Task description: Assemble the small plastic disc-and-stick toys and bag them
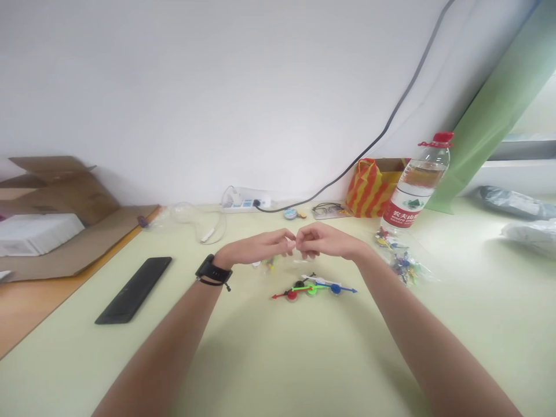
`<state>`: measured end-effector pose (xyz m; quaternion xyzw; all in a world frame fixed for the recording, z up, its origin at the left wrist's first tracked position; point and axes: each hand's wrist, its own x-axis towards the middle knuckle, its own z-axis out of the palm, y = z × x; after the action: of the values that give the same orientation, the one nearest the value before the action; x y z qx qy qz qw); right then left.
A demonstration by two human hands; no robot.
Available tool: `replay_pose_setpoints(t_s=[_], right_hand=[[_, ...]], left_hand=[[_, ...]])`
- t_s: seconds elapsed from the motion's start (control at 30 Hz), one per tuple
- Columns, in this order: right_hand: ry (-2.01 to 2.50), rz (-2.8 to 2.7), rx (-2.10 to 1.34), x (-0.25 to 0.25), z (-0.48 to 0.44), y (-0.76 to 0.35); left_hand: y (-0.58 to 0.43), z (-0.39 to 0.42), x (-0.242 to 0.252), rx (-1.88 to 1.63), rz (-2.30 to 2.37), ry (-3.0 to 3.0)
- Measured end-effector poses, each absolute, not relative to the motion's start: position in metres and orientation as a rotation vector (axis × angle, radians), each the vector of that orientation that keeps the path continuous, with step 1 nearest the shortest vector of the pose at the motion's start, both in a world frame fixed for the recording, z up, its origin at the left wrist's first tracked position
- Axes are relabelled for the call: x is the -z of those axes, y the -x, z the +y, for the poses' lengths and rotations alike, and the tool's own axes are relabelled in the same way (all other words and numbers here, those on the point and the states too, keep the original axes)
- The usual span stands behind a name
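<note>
My left hand (264, 246), with a black watch (212, 270) on its wrist, and my right hand (324, 240) meet above the table. Both are closed in a pinch, fingertips nearly touching. Whatever lies between the fingers is too small or hidden to make out. Just below them, several plastic spinner arrows in red, black, green, white and blue lie in a cluster, the green spinner (312, 289) in the middle and the blue spinner (336, 289) at its right. Behind my left fingers, a clear bag (270, 264) with small coloured pieces is partly covered.
On the right stand a large water bottle (412, 191) and a striped bag (369, 188), with bagged coloured pieces (406, 266) in front. A black flat slab (134, 289) and an open cardboard box (65, 185) lie left. A power strip (245, 200) with cables runs along the wall.
</note>
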<state>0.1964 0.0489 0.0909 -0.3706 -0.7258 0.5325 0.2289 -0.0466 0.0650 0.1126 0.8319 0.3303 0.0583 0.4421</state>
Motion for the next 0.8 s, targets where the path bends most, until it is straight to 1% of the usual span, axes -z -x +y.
replay_pose_setpoints(t_s=[0.17,0.37,0.5,0.6,0.7,0.8], right_hand=[[1.042,-1.881,-1.465,-0.095,0.051,-0.213],[0.984,-1.734,-1.518,-0.090,0.058,-0.227],[1.021,-1.765,-1.457,-0.085,0.061,-0.236],[1.206,-1.859,-1.341,-0.080,0.064,-0.250],[1.411,-2.116,-1.227,-0.073,0.069,-0.262],[1.452,-2.466,-1.265,-0.069,0.070,-0.261]], left_hand=[[0.048,0.070,-0.105,-0.114,0.505,-1.907],[0.045,0.070,-0.094,-0.105,0.502,-1.781],[0.047,0.073,-0.091,-0.093,0.540,-1.708],[0.057,0.078,-0.096,-0.013,0.634,-1.626],[0.068,0.080,-0.104,0.037,0.738,-1.670],[0.070,0.079,-0.111,0.024,0.754,-1.749]])
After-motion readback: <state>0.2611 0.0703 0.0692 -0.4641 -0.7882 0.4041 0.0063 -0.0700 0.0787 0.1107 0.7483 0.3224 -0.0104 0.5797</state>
